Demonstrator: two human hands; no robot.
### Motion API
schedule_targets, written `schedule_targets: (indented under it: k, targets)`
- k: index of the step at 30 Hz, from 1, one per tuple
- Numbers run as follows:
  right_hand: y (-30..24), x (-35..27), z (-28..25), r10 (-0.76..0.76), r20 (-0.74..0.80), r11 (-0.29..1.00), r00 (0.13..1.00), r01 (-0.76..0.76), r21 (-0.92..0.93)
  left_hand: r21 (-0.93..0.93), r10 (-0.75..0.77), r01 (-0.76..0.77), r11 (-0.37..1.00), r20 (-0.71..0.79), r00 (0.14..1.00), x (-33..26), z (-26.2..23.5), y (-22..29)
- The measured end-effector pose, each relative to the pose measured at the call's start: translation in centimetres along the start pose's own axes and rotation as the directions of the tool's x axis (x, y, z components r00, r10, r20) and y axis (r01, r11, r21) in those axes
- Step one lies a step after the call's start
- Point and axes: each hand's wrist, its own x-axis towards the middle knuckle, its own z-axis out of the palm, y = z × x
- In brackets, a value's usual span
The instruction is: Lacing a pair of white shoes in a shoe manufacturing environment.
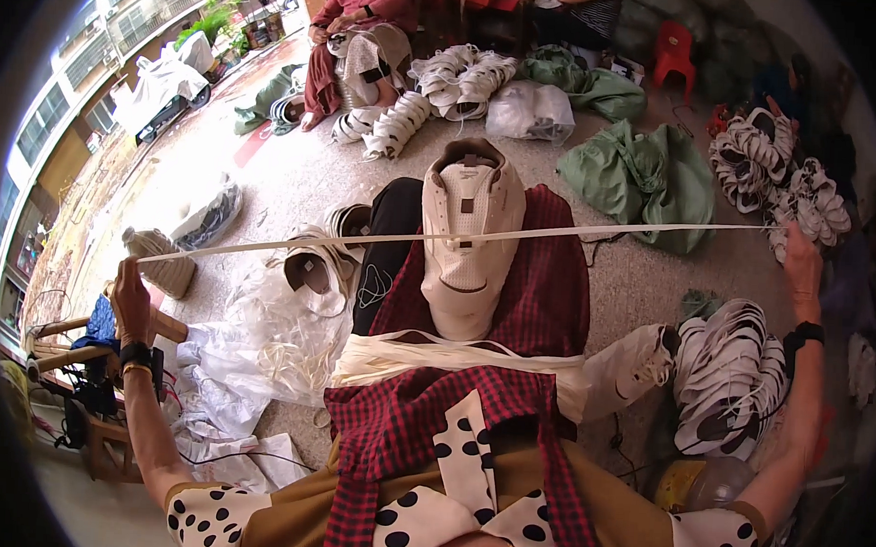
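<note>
Your left hand (pixel 132 304) and your right hand (pixel 803 265), well apart on either side of the beige shoe (pixel 464 299), are each closed on the pale flat strip (pixel 557 232). This strip is stretched straight across above the shoe.

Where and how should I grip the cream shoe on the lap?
Probably by the collar at the far end, pinching its side wall from the right: the cream shoe lies upper side up, toe near, opening far, and the taut pale strip crosses nearer its middle.
</note>
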Motion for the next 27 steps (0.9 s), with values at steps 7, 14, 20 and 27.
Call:
schedule_targets:
  k: [7,14,20,27]
  targets:
    - [-2.9,-1.8,-1.4,0.187,-0.467,0.965,0.864,-0.251,-0.077,0.267,0.085,0.001,0.964,-0.309,0.947,-1.0,2.1,0.1]
    - [-27.7,1.5,0.6,0.531,0.036,0.117,0.846,-0.115,0.986,-0.459,-0.273,0.118,0.881,-0.288,0.918,2.1,7.6,17.7]
    - [-41.2,5.8,-3.1,0.053,0.070,-0.132,0.996,-0.062,0.989,-0.987,-0.036,0.157,0.038,0.155,0.987,4.6,7.2,37.9]
    - [-43.9,6.3,-4.3,-0.077,0.061,-0.034,0.995,-0.064,0.997,-0.853,0.242,0.466,-0.234,0.413,0.878,2.9,5.1,44.0]
